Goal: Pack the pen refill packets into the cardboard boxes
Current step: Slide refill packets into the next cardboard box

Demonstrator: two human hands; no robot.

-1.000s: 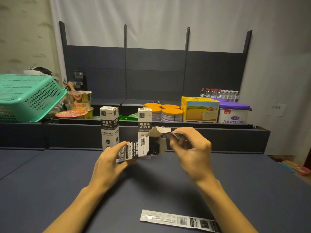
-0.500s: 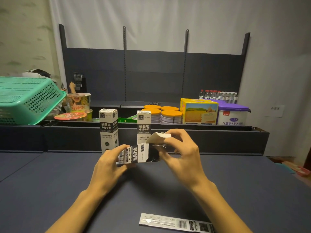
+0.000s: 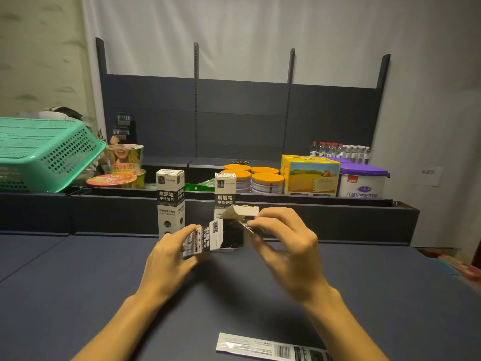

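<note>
My left hand (image 3: pixel 169 254) grips a small black-and-white cardboard box (image 3: pixel 208 238), held sideways above the dark table, its end flap open toward the right. My right hand (image 3: pixel 283 243) pinches a silvery pen refill packet (image 3: pixel 247 226) at the box's open mouth; most of the packet is hidden inside the box or behind my fingers. Another refill packet (image 3: pixel 270 349) lies flat on the table near the front edge. Two more boxes of the same kind stand upright behind: one (image 3: pixel 170 201) to the left, one (image 3: pixel 225 190) partly hidden by the held box.
A raised dark shelf ledge (image 3: pixel 338 212) runs behind the table. On it are a green plastic basket (image 3: pixel 44 157), noodle cups (image 3: pixel 125 160), orange-lidded tins (image 3: pixel 265 179), a yellow carton (image 3: pixel 311 175), a purple-lidded tub (image 3: pixel 363 182) and small bottles (image 3: pixel 341 149).
The packet has gone further into the open box: a second ago a longer part stuck out by my right fingers. Both hands and the box shifted slightly.
</note>
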